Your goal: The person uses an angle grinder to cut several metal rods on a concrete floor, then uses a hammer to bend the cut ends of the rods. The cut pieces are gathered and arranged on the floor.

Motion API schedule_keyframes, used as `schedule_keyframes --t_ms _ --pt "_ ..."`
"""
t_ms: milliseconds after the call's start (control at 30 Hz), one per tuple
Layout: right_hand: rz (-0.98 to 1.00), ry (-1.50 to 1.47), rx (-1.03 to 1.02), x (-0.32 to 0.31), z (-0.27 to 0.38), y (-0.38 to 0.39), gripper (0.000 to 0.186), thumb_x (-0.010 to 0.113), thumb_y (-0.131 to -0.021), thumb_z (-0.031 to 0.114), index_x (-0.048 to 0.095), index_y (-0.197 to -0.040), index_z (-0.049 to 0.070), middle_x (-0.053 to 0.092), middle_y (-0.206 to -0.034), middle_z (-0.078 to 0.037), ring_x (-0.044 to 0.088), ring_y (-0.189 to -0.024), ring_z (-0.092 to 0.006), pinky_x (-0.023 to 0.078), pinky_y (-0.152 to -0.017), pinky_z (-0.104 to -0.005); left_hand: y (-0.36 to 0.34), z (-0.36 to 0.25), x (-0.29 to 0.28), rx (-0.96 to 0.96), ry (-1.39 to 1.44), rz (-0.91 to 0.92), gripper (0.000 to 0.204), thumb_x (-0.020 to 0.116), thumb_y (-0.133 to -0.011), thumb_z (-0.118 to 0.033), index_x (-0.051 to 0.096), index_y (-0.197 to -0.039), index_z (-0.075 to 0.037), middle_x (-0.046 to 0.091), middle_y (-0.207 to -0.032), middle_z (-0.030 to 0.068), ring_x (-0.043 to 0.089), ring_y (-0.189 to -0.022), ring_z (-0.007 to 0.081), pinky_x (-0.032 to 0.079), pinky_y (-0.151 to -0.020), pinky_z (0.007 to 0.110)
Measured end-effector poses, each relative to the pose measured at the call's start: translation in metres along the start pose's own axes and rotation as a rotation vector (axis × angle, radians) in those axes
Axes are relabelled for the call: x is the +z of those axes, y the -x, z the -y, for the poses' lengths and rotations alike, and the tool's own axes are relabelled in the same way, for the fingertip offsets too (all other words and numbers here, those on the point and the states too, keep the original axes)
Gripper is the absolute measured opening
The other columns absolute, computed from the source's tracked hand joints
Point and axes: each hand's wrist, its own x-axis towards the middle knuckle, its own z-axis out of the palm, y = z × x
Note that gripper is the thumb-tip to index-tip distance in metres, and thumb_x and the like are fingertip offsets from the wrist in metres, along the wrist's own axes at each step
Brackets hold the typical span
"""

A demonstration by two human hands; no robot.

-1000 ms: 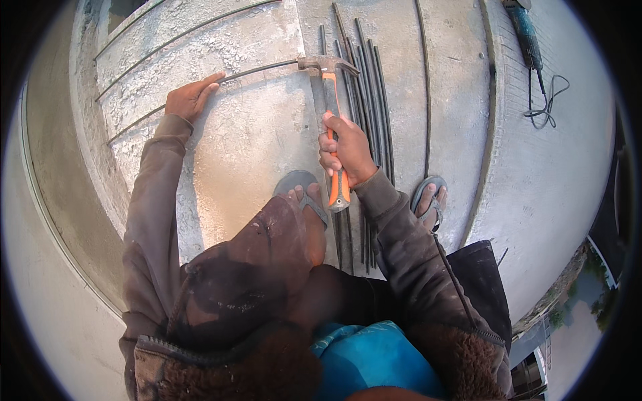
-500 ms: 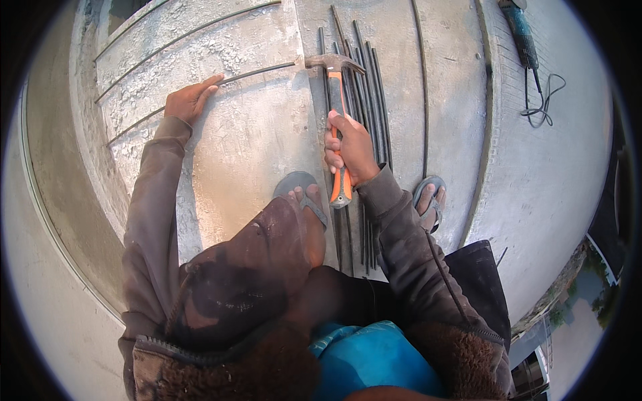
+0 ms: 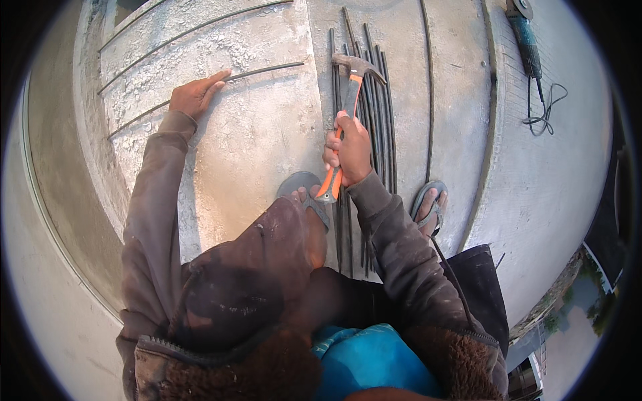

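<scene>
My left hand (image 3: 196, 97) is closed over a thin dark metal rod (image 3: 267, 69), with the thumb and fingers along it. That rod lies across rough, chipped concrete, and its bare end points right. In my right hand (image 3: 350, 148) is a claw hammer (image 3: 352, 93) with an orange and black handle, gripped around the middle. The hammer's head is apart from the rod's end, a short way to its right, above a bundle of loose dark rods (image 3: 382, 120). The palm side of my left hand is hidden.
Two more curved rods, one of them a long rod (image 3: 200, 28), cross the chipped concrete farther off. A single straight rod (image 3: 429, 87) lies right of the bundle. At the far right rests a teal angle grinder (image 3: 525, 43) with its looped cord (image 3: 545, 113). My sandalled feet flank the bundle.
The hammer's head has moved right, away from the rod's end, and its handle now leans the other way. My left hand stays on the rod. The whole view has shifted slightly.
</scene>
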Motion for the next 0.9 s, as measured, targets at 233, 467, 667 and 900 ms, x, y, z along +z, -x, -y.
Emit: schedule_keyframes --t_ms 233,467,667,900 --pt "-0.063 0.053 -0.094 -0.023 0.029 0.012 0.023 0.045 -0.102 0.032 0.043 -0.092 0.012 0.038 -0.057 0.003 0.033 -0.033 -0.0073 0.035 -0.030 -0.0239 0.009 0.007 0.005 0.039 -0.056 -0.107 0.029 0.060 -0.096 -0.035 0.069 -0.122 -0.030 0.068 -0.095 0.0051 0.065 -0.083 0.0250 0.053 -0.075 0.035" --pt "-0.159 0.014 -0.285 -0.021 0.083 0.036 0.023 0.047 -0.101 0.032 0.045 -0.091 0.012 0.038 -0.057 0.002 0.035 -0.034 -0.0081 0.035 -0.031 -0.0242 0.000 -0.005 0.002 0.416 -0.307 -0.619 0.023 0.076 -0.082 -0.041 0.076 -0.099 -0.025 0.062 -0.093 -0.0008 0.059 -0.079 0.0131 0.047 -0.072 0.030" --pt "-0.158 0.061 -0.484 -0.007 0.105 0.052 0.023 0.049 -0.099 0.032 0.046 -0.090 0.012 0.038 -0.056 0.001 0.036 -0.035 -0.0078 0.034 -0.032 -0.0246 -0.008 -0.141 0.038 0.290 -0.040 -0.034 0.039 0.072 -0.082 -0.050 0.072 -0.076 -0.012 0.064 -0.066 0.0038 0.064 -0.067 0.0234 0.048 -0.064 0.032" --pt "-0.135 0.281 -0.608 -0.008 0.151 0.093 0.028 0.038 -0.105 0.031 0.050 -0.096 0.008 0.040 -0.055 0.006 0.044 -0.041 -0.0035 0.046 -0.042 -0.0185 -0.040 -0.205 0.083 0.078 0.050 0.463 0.068 0.063 -0.083 -0.066 0.066 -0.064 0.000 0.063 -0.061 0.0155 0.066 -0.062 0.0326 0.052 -0.057 0.044"
